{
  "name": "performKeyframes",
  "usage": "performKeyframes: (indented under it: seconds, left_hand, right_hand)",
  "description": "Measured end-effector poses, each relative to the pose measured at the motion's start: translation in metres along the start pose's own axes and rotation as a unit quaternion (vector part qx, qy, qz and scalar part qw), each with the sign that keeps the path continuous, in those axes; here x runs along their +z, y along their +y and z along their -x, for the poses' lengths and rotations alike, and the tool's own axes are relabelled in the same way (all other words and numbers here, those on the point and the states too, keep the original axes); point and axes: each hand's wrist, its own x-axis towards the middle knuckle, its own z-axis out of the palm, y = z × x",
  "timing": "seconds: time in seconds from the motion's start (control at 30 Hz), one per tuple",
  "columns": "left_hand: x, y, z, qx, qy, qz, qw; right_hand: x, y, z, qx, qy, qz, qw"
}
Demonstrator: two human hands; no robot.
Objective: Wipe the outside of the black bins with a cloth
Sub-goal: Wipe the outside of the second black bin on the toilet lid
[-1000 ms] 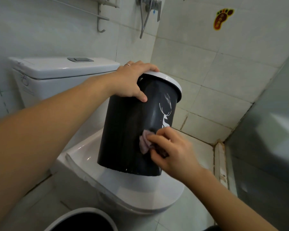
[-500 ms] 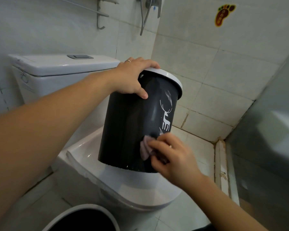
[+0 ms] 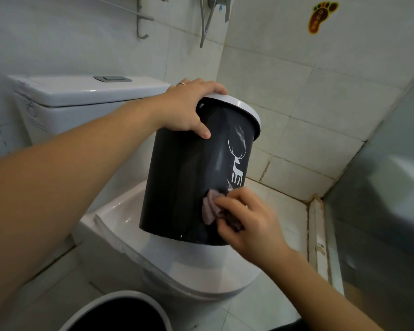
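The black bin (image 3: 196,182) stands tilted on the closed toilet lid (image 3: 201,266), its white rim (image 3: 237,105) leaning toward 1 o'clock, and over the last second it barely shifts: the same face with the white deer print (image 3: 236,167) points at the camera, so the bin is not being turned yet. The left hand (image 3: 189,108) keeps its clamp on the rim at the bin's 11 o'clock, fingers hooked over the top edge and thumb pressed on the dark wall. The right hand (image 3: 244,215) pinches a small pinkish-grey cloth (image 3: 210,209) against the lower wall at the bin's 5 o'clock, just under the deer's legs; compared with a second ago the cloth sits a touch lower and nearer the base, while the hand holds the same folded grip. That small travel reads as short rubbing strokes over one patch rather than a sweep round the bin. Pale smears still show on the wall at 1 o'clock of the deer, so this face is probably unfinished, and the side facing the cistern (image 3: 81,91) cannot be seen at all. A second bin (image 3: 120,311), its rim visible at 6 o'clock on the floor, is touched by neither hand, so the task looks well short of done.
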Motion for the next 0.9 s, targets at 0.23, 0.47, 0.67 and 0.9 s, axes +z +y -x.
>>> performKeyframes:
  seconds: [0.23, 0.47, 0.67, 0.9]
  left_hand:
    - [0.0, 0.001, 0.002, -0.004, 0.006, 0.008, 1.0]
    - [-0.001, -0.001, 0.003, -0.007, 0.008, 0.005, 1.0]
    - [-0.001, 0.0, 0.002, -0.022, 0.01, 0.024, 0.999]
    - [0.003, 0.015, 0.003, -0.022, 0.032, -0.014, 0.999]
  right_hand:
    - [-0.005, 0.002, 0.01, -0.072, -0.069, 0.01, 0.995]
    - [-0.002, 0.012, -0.01, 0.049, 0.032, -0.004, 0.998]
    - [0.011, 0.006, 0.015, 0.041, 0.052, -0.045, 0.997]
    - [0.016, 0.004, 0.022, 0.034, 0.077, -0.052, 0.995]
